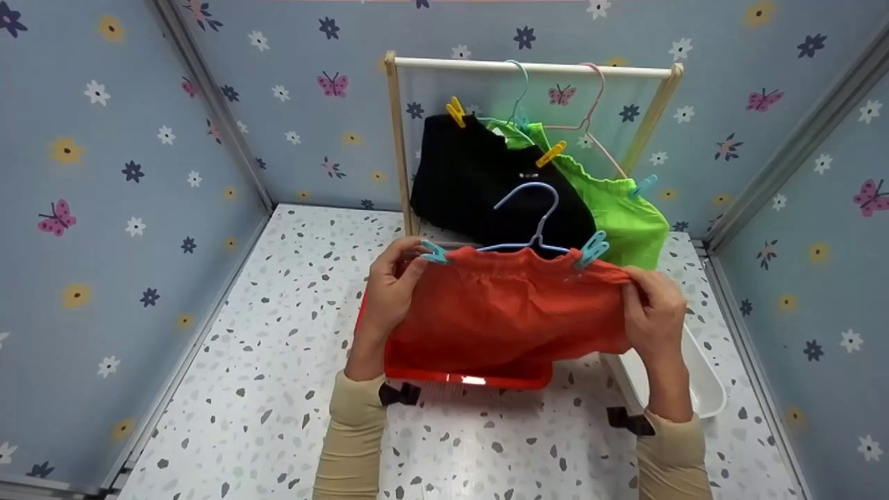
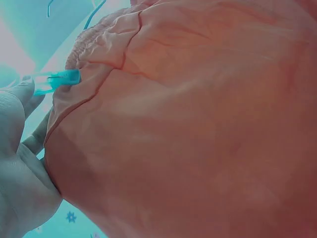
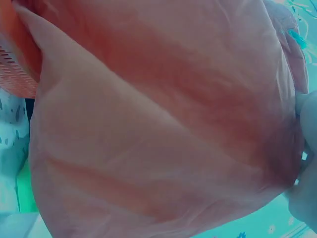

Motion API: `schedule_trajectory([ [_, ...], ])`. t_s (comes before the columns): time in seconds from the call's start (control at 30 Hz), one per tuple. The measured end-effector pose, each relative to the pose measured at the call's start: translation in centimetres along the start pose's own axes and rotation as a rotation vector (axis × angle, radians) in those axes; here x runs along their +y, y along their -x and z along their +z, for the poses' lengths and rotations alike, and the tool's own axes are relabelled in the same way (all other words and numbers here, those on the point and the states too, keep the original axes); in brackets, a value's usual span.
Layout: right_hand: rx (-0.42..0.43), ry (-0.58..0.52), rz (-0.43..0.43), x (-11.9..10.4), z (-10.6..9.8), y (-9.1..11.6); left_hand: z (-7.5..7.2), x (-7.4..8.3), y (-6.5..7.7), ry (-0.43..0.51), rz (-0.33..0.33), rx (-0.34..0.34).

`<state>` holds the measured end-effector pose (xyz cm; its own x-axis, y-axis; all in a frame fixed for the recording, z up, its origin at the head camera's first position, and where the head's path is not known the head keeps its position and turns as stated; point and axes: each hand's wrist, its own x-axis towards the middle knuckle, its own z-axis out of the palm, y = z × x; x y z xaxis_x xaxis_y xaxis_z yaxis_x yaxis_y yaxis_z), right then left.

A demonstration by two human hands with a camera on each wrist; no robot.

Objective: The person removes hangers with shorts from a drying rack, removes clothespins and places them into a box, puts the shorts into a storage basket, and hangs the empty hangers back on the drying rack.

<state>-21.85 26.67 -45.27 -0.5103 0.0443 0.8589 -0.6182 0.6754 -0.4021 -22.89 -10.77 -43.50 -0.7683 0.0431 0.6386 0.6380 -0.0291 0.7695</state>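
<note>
Red shorts (image 1: pixel 514 305) with a gathered waistband hang spread between both hands, in front of a blue hanger (image 1: pixel 545 219). My left hand (image 1: pixel 392 281) pinches the teal clothespin (image 1: pixel 435 253) at the waistband's left end; the left wrist view shows that clothespin (image 2: pixel 64 78) biting the cloth beside the fingertips. A second teal clothespin (image 1: pixel 592 248) clips the waistband to the hanger's right side. With thumb and fingers, my right hand (image 1: pixel 654 305) grips the shorts' upper right edge. In the right wrist view the cloth (image 3: pixel 148 124) hides most of the scene.
Behind the shorts stands a rack with a white rail (image 1: pixel 458 64). Black clothing (image 1: pixel 465 173) with yellow clothespins and a green garment (image 1: pixel 625 215) hang there. A red basket (image 1: pixel 479 378) sits under the shorts, and a white tray (image 1: pixel 708 389) lies at right. Patterned panels (image 1: pixel 104 229) enclose the table.
</note>
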Motion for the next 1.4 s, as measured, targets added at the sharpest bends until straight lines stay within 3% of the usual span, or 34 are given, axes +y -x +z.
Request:
schedule_trajectory([
  [0.13, 0.034, -0.055, 0.025, 0.4, -0.4, -0.2, 0.6, -1.1, -0.6, 0.014, 0.003, -0.007],
  [0.37, 0.172, -0.021, 0.007, 0.6, -1.3, -0.6, 1.5, -0.5, -1.5, 0.010, -0.004, -0.083],
  [0.5, 0.234, -0.020, -0.010, -0.2, -1.7, -1.1, 2.3, 0.0, -2.1, 0.006, -0.013, -0.089],
  [0.7, 0.292, -0.022, -0.021, -0.5, -2.4, -2.0, 3.6, 0.4, -3.0, 0.023, -0.014, -0.048],
  [1.0, 0.289, -0.070, -0.055, 0.4, -2.4, -1.5, 4.5, 2.1, -2.8, 0.027, 0.113, 0.057],
  [1.2, 0.280, -0.080, -0.057, -0.5, -1.9, -1.2, 4.1, 1.8, -2.1, 0.046, 0.093, 0.112],
  [1.4, 0.276, -0.086, -0.044, -0.4, -1.3, -1.0, 3.4, 2.3, -1.8, 0.016, 0.081, 0.108],
])
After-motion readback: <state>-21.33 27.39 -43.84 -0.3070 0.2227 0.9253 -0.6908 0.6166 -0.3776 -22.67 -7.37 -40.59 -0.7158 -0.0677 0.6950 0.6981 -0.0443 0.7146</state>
